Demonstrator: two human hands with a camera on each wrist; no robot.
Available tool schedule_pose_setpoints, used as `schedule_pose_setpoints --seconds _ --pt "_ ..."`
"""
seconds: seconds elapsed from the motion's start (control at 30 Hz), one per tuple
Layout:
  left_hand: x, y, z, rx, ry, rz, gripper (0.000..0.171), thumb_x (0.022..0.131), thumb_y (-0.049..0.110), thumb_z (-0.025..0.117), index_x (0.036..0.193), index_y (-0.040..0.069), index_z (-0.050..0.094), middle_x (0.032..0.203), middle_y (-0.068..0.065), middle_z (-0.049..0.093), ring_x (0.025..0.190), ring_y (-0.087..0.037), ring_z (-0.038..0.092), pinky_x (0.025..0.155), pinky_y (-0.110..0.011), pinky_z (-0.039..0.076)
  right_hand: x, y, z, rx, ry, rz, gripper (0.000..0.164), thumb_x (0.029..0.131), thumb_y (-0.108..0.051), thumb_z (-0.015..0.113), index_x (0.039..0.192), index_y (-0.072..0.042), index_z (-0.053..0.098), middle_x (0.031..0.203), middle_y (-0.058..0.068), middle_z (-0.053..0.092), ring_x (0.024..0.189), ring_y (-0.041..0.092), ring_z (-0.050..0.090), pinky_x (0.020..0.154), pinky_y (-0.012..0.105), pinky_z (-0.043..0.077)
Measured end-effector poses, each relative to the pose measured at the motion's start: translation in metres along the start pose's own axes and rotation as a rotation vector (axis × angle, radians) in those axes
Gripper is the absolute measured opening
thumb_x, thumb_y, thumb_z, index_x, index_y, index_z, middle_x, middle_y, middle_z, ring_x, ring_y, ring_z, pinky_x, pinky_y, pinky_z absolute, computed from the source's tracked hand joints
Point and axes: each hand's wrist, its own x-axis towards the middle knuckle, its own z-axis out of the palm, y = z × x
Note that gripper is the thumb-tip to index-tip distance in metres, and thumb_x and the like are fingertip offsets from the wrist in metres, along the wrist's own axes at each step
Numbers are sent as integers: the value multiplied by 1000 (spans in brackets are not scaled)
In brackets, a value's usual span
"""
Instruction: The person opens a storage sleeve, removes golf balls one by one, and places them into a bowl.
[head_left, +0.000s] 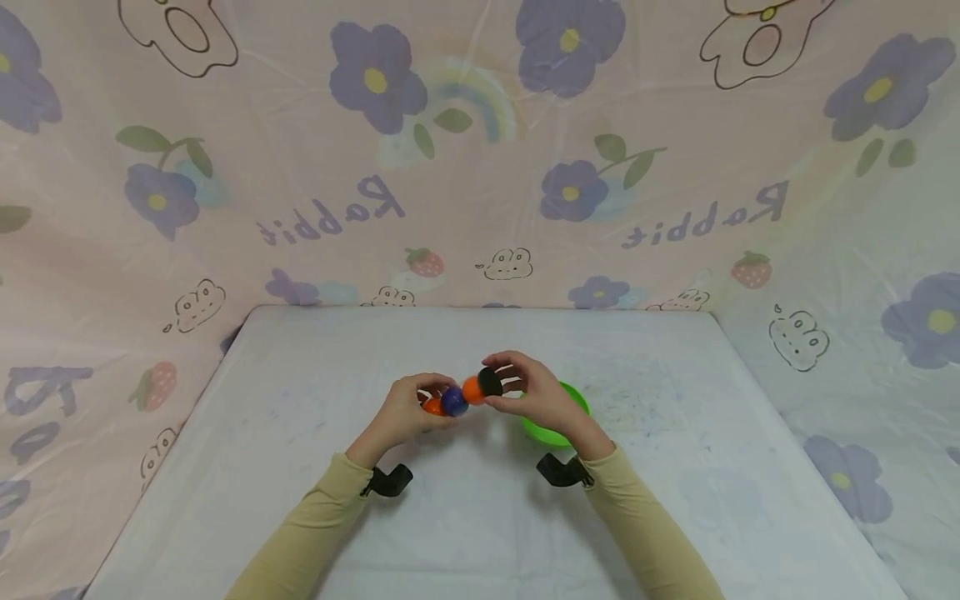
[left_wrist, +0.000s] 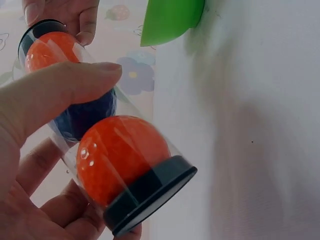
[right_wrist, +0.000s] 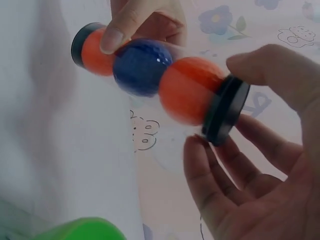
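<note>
A clear tube (left_wrist: 125,155) holds two orange golf balls (right_wrist: 190,92) with a blue golf ball (right_wrist: 142,67) between them. Black caps close both of its ends. My left hand (head_left: 405,408) grips the tube near one end, its thumb lying across the clear wall and its fingers behind. At the other end, my right hand (head_left: 538,398) pinches the black cap (right_wrist: 227,111) between thumb and fingers. The tube is held above the table, tilted up toward the right hand. Beyond the left fingers, the other black cap (left_wrist: 152,195) sticks out.
A green bowl (head_left: 546,437) stands on the white-covered table (head_left: 465,533), partly hidden behind my right hand and wrist. Patterned cloth (head_left: 465,192) rises at the back and both sides. Black mounts (head_left: 390,481) are strapped at both wrists.
</note>
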Motion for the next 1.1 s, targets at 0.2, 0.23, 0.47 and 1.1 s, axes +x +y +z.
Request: schedule_pose_setpoints --seconds 0.2,0.23,0.47,1.1 --pt "-2 5 0 36 15 18 47 63 7 90 106 13 70 96 3 65 88 -17 56 78 -35 48 -6 -3 -2 -61 1 -15 48 81 -22 79 123 -13 58 118 0 59 102 20 58 83 35 52" --pt "-2 5 0 43 17 25 48 63 8 90 105 13 70 95 3 65 88 -17 56 77 -35 48 -6 -4 -2 -69 5 -15 48 80 -22 79 123 -13 58 117 0 59 101 19 59 83 35 52" --pt "-3 8 0 76 24 38 47 62 8 90 105 13 71 94 4 64 87 -17 56 76 -34 49 -8 -4 -3 -90 29 -14 48 79 -15 80 122 -8 59 115 1 60 96 19 61 81 37 53" --pt "-5 11 1 73 -8 37 47 63 6 89 106 13 71 95 4 64 87 -16 55 77 -35 49 -14 -14 -7 -78 11 14 42 79 -8 79 117 -7 63 113 8 62 94 26 63 81 41 53"
